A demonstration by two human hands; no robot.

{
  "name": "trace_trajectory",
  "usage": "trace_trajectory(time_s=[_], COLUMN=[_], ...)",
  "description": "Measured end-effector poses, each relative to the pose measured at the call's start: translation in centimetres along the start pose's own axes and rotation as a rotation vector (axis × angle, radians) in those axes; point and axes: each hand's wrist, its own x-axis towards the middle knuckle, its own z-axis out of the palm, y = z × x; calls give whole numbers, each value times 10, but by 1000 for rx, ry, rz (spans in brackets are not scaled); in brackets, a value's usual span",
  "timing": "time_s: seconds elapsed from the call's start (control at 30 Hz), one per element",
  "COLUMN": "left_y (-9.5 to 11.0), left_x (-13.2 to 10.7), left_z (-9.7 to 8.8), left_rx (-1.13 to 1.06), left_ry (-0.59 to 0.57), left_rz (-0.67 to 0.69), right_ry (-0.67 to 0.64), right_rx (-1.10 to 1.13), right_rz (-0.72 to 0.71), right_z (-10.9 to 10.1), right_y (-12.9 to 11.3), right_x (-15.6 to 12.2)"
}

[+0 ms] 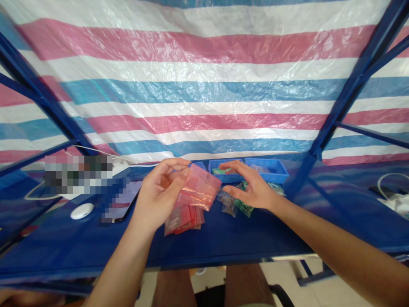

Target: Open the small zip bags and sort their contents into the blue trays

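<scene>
My left hand (166, 187) pinches a pink zip bag (203, 186) by its left corner, above the table. Just to the right of that bag, my right hand (249, 185) is held with thumb and fingers apart, and I see nothing between them. Below the held bag lies a pile of red zip bags (185, 221) with small items inside. Under and beside my right hand are a clear bag (229, 207) with small brownish pieces and green bags (245, 209). Whether the pink bag contains anything is hard to tell.
Blue bins (277, 171) stand along the back of the blue table (236, 241); my hands partly cover some. At left lie a phone (123, 202), a white oval case (82, 211) and a white cable. A striped plastic sheet (204, 89) hangs behind, between blue metal posts (340, 102).
</scene>
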Motion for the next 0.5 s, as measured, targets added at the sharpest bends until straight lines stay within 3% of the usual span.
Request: trace_trajectory(time_s=[0.1, 0.17, 0.27, 0.4, 0.5], left_y=[-8, -15, -26, -43, -57], left_x=[26, 40, 50, 48, 45], left_z=[20, 32, 43, 46, 45], left_rx=[-144, -173, -139, -200, -220], left_ry=[-151, -204, -206, -291, -230], left_rz=[-31, -73, -95, -109, -82], right_ry=[47, 99, 167, 265, 258], right_rx=[337, 429, 448, 478, 487], right_rz=[180, 285, 367, 413, 434], right_z=[8, 11, 11, 9, 11], right_y=[4, 10, 20, 26, 25], right_x=[0, 0, 1, 3, 5])
